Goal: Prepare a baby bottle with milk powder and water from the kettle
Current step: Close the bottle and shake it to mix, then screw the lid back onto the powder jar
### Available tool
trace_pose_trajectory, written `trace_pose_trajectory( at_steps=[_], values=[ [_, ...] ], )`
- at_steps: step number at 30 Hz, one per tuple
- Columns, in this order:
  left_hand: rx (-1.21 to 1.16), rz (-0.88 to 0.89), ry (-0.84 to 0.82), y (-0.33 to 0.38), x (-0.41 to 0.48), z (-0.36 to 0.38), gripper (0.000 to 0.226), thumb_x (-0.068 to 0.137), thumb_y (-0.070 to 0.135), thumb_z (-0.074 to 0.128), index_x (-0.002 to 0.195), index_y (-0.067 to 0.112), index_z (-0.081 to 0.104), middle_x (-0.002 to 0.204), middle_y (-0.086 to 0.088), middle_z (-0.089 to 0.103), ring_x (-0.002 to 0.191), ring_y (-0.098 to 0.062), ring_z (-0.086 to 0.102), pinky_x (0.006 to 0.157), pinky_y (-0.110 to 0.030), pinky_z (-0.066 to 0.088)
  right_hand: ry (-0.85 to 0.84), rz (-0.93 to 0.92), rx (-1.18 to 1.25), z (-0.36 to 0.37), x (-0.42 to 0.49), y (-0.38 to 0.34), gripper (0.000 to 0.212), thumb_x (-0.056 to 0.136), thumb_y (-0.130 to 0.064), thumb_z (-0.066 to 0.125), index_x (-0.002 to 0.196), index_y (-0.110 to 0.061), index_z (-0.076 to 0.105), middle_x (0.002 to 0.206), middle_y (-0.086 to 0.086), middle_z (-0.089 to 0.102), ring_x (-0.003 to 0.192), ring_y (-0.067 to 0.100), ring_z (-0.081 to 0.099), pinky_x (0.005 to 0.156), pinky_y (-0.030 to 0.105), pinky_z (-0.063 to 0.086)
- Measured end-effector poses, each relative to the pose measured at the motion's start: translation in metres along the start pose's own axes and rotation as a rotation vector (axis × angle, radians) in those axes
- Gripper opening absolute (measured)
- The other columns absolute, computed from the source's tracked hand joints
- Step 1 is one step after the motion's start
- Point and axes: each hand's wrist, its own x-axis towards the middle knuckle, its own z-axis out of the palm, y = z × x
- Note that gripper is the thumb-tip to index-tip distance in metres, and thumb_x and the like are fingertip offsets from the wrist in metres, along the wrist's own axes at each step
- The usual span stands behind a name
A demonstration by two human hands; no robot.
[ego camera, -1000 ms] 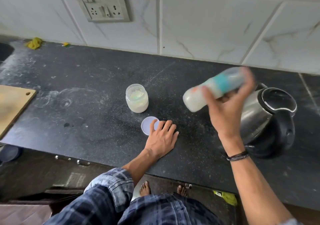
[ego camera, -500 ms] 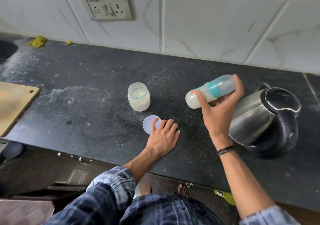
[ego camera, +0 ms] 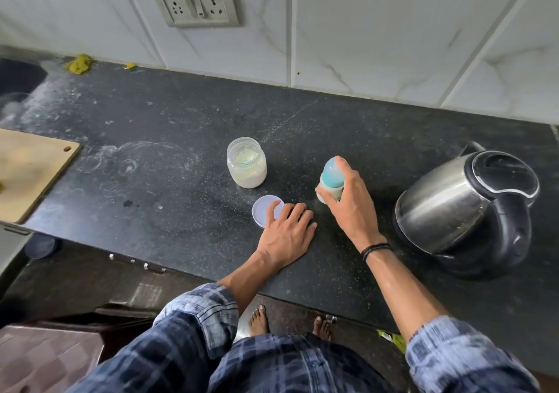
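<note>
1 upright bottle (ego camera: 332,178) sits in the right grip (ego camera: 348,202), which curls round it; the left grip (ego camera: 287,234) lies flat and open near the desk's (ego camera: 181,126) front edge, touching the lid (ego camera: 263,211).

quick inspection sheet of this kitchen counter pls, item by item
surface: dark stone counter, white powdery smears and ring marks
job's things: baby bottle upright, milky inside, cap on; powder jar open; lid lying flat near it; kettle at the right
clutter: wooden board at the left edge; yellow scraps by the wall
grips: left hand flat on the counter, fingers at the lid's edge; right hand holds the baby bottle from above
cables: nothing seen
surroundings: tiled wall with socket panel; bare feet on the floor below
</note>
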Motion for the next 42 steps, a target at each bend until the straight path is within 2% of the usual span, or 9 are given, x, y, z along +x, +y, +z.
trace_pose_trajectory(
  at_steps=[5,10,15,19,24,31,34,37,42],
  values=[
    [-0.002,-0.007,0.003,0.001,0.000,-0.001,0.033,0.107,0.042,0.041,0.115,0.019,0.063,0.125,-0.001,0.061,0.109,-0.026,0.056,0.107,-0.057,0.032,-0.015,-0.010,0.035,0.004,-0.005,0.007,0.088,0.086,-0.038,0.083,0.153,-0.036,0.026,0.132,0.012,0.059,0.117,0.030,0.060,0.084,0.050,0.059],
    [0.004,-0.011,-0.027,0.001,0.000,-0.002,0.033,0.107,0.043,0.040,0.116,0.020,0.062,0.127,0.000,0.060,0.112,-0.024,0.057,0.109,-0.057,0.029,0.064,0.049,0.088,-0.003,-0.013,0.006,0.106,0.074,-0.062,0.077,0.157,-0.030,0.020,0.154,0.010,0.048,0.136,0.027,0.053,0.098,0.040,0.052],
    [0.030,-0.018,-0.035,0.005,-0.006,-0.007,0.037,0.106,0.046,0.040,0.119,0.020,0.064,0.131,0.002,0.060,0.121,-0.021,0.056,0.112,-0.056,0.024,0.245,-0.104,0.018,-0.002,-0.047,0.010,0.070,0.091,-0.040,0.079,0.143,-0.012,0.043,0.131,0.016,0.057,0.114,0.033,0.056,0.097,0.042,0.047],
    [0.036,-0.072,0.019,0.007,-0.022,-0.014,0.037,0.106,0.045,0.041,0.122,0.022,0.065,0.135,0.005,0.059,0.128,-0.020,0.054,0.114,-0.054,0.023,0.192,-0.206,-0.002,0.000,-0.070,0.010,0.034,0.097,-0.014,0.073,0.127,-0.012,0.057,0.118,0.007,0.061,0.100,0.030,0.059,0.086,0.046,0.051],
    [0.004,-0.196,0.128,-0.008,-0.039,-0.027,0.025,0.106,0.031,0.044,0.120,0.023,0.062,0.125,0.007,0.060,0.120,-0.022,0.056,0.111,-0.050,0.029,0.045,-0.185,0.013,0.008,-0.075,-0.005,0.022,0.096,-0.012,0.073,0.116,-0.009,0.067,0.104,0.005,0.063,0.089,0.028,0.057,0.083,0.043,0.050],
    [-0.074,-0.369,0.198,-0.050,-0.054,-0.046,0.020,0.101,0.027,0.053,0.119,0.024,0.061,0.127,0.007,0.062,0.118,-0.018,0.052,0.102,-0.040,0.031,-0.328,-0.094,-0.060,0.036,-0.056,-0.047,0.048,0.091,-0.028,0.079,0.133,-0.012,0.062,0.126,0.006,0.059,0.115,0.028,0.055,0.099,0.043,0.051],
    [-0.119,-0.394,0.210,-0.073,-0.058,-0.059,0.020,0.101,0.030,0.055,0.121,0.025,0.059,0.125,0.008,0.062,0.116,-0.018,0.050,0.101,-0.038,0.032,-0.369,-0.070,-0.134,0.055,-0.045,-0.069,0.068,0.088,-0.044,0.080,0.145,-0.017,0.053,0.139,0.003,0.053,0.122,0.027,0.052,0.097,0.039,0.051],
    [-0.148,-0.398,0.196,-0.097,-0.059,-0.069,0.023,0.103,0.035,0.050,0.120,0.023,0.062,0.123,0.007,0.064,0.115,-0.018,0.050,0.099,-0.038,0.034,-0.414,-0.023,-0.212,0.074,-0.035,-0.085,0.089,0.085,-0.055,0.079,0.156,-0.018,0.040,0.155,0.004,0.043,0.139,0.028,0.042,0.108,0.042,0.046],
    [-0.210,-0.365,0.182,-0.124,-0.052,-0.083,0.015,0.104,0.027,0.058,0.116,0.021,0.064,0.120,0.006,0.066,0.113,-0.019,0.051,0.094,-0.037,0.036,-0.495,0.068,-0.342,0.092,-0.027,-0.104,0.095,0.083,-0.056,0.080,0.158,-0.021,0.035,0.151,0.007,0.045,0.136,0.031,0.043,0.106,0.043,0.046]
  ],
)
